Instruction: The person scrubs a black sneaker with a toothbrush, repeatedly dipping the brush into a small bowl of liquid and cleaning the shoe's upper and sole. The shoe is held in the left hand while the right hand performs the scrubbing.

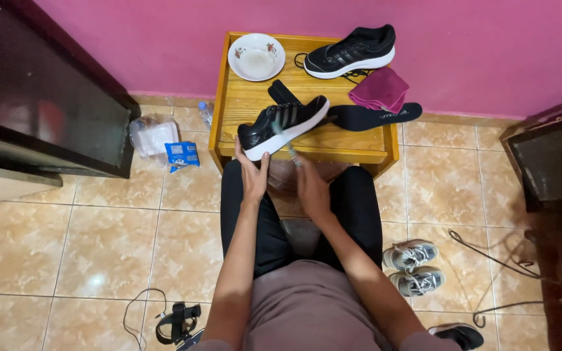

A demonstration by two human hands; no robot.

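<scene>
At the table's [242, 104] front edge, the left hand [253, 174] grips a black shoe [283, 125]; the right hand [309, 188] holds a brush [285, 140] against its sole, apparently mid-scrub.

A small wooden counter [248, 104] stands against the pink wall. On it lie a white bowl [256, 56] at ten o'clock, a black sneaker [358, 52] at one o'clock, a magenta cloth [378, 89] and a black insole [375, 117] at three o'clock.

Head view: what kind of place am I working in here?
Likely a room in a home: a pink wall, tiled floor, a small wooden table with a bowl, and spare grey sneakers on the floor.
</scene>
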